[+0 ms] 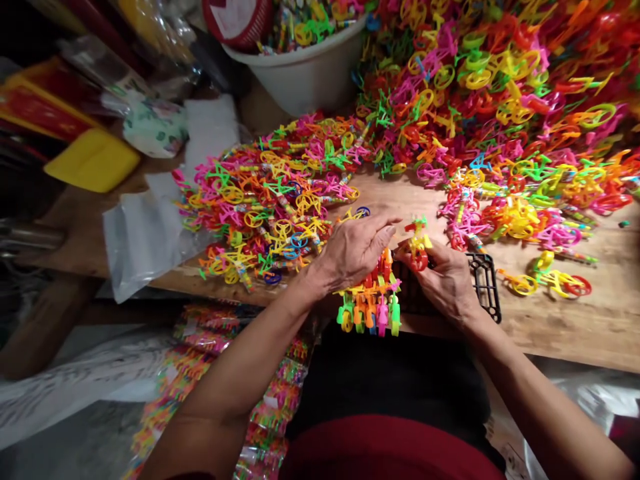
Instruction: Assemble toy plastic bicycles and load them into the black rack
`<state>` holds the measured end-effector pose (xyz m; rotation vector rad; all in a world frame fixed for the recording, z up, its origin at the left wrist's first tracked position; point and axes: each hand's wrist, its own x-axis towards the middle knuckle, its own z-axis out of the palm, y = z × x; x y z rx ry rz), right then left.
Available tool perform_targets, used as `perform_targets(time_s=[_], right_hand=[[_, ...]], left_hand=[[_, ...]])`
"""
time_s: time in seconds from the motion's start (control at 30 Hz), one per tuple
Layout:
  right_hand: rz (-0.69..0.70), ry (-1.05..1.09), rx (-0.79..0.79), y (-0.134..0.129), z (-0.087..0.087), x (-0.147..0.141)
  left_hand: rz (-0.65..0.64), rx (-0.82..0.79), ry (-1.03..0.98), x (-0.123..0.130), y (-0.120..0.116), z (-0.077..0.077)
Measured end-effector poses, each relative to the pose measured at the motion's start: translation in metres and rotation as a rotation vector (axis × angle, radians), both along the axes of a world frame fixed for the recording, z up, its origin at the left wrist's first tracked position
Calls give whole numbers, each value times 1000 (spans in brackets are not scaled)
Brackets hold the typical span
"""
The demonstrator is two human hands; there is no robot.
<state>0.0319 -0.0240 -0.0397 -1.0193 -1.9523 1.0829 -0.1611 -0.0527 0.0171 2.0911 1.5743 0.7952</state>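
Note:
My right hand [447, 280] pinches a small plastic toy bicycle [419, 247] with yellow, red and green parts. My left hand [350, 253] lies palm down with its fingers stretched to the right. Beneath it stands a row of toy bicycles [370, 310] in green, orange and pink, lined up side by side at the table edge. The palm hides the far end of that row. A black plastic rack [485, 287] shows behind my right wrist, and much of it is covered by the hands.
Piles of toy bicycles lie left [270, 207] and right [480, 87] on the wooden table [545, 327]. A white tub [310, 77] stands behind. Clear plastic bags [150, 227] and a yellow scoop-like piece [93, 160] sit left. Filled packets [270, 400] hang below the edge.

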Motion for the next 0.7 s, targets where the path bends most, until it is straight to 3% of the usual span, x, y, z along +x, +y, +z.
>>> perform_targets(time_s=[0.17, 0.3, 0.43, 0.7], right_hand=[[41, -29, 7, -4, 2, 2], [53, -145, 212, -5, 4, -2], [43, -132, 363, -5, 1, -6], [58, -162, 285, -6, -4, -5]], left_hand=[[-5, -17, -13, -1, -1, 2], [-13, 1, -8, 0, 0, 1], [-25, -17, -13, -2, -1, 1], [-156, -193, 78, -13, 20, 38]])
